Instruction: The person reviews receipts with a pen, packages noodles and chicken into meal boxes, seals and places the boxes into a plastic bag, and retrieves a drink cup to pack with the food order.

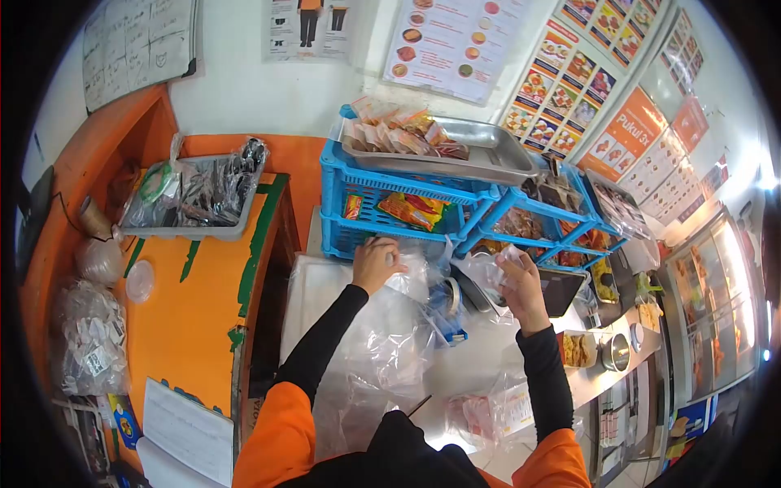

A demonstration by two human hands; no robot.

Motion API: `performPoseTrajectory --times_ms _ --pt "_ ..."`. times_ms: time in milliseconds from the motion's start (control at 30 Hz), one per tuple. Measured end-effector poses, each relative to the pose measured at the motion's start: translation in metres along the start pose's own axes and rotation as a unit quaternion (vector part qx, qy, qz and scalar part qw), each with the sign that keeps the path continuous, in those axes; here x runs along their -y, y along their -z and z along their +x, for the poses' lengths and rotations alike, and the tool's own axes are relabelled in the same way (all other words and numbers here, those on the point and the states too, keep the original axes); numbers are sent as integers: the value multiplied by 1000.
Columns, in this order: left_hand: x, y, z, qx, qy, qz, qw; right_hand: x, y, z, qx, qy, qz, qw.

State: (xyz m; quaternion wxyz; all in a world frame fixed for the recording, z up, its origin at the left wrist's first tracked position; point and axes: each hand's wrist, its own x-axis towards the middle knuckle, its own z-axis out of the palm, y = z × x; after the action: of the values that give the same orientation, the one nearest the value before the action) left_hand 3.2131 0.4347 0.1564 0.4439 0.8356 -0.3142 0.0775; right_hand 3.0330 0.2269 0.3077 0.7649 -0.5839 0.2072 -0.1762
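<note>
My left hand [377, 264] is at the front of the blue basket rack [342, 220], its fingers curled inward. Beside its fingertips lies clear plastic sheeting [413, 281]; whether the fingers hold any of it is hidden. In my right hand [525, 293], raised in front of the rack's right-hand side, is a crumpled clear plastic bag [508, 264], pinched between thumb and fingers. A tape dispenser with blue parts [447, 309] stands on the white table between my hands. Wide clear plastic [358, 333] covers the table below my left hand.
A metal tray [496, 154] with several packets rests on top of the rack. To the left, a grey tray [199, 220] of wrapped items sits on an orange table [183, 309]. A metal bowl [616, 352] and a lit display case [712, 301] are at the right.
</note>
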Motion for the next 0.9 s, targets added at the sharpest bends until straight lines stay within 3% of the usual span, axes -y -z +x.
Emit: performPoseTrajectory --times_ms 100,167,233,267,300,333,367,400,467,500,567,700,767,800,833,900 --pt "-1 10 6 4 -43 7 999 10 8 -24 12 3 -39 999" --pt "-6 15 13 72 219 -141 963 14 22 -36 16 6 -60 998" --pt "-7 13 12 39 214 -93 972 13 46 -36 83 -19 -29 996" --pt "-12 15 8 4 148 60 987 19 37 -43 24 -33 -63 997" --pt "-17 15 4 -31 78 212 974 15 45 -38 27 -29 -61 997" --pt "-23 14 -7 -36 50 304 951 5 58 -28 40 62 -274 959" --pt "-34 11 -12 -40 50 305 950 2 67 -22 49 151 -472 867" --pt "-46 7 -16 -70 9 283 957 3 56 -30 31 251 -511 821" --pt "-72 0 -17 -79 -83 242 963 5 45 -42 62 257 -504 822" --pt "-86 -12 -14 -81 -83 246 962 6 42 -47 92 258 -499 822" --pt "-107 -36 -5 41 125 127 983 5 40 -57 121 224 -506 824" --pt "-81 -89 11 -46 170 127 976 23 44 -82 136 301 -502 799" --pt "-76 -88 13 -37 226 24 973 35 54 -92 158 252 -499 814" --pt "-77 -92 11 -104 200 25 974 29 66 -88 144 305 -475 813" --pt "-76 -92 10 -107 199 26 974 33 74 -86 145 307 -474 813" --pt "-97 -70 0 -144 258 -18 955 43 86 -85 154 249 -475 830"
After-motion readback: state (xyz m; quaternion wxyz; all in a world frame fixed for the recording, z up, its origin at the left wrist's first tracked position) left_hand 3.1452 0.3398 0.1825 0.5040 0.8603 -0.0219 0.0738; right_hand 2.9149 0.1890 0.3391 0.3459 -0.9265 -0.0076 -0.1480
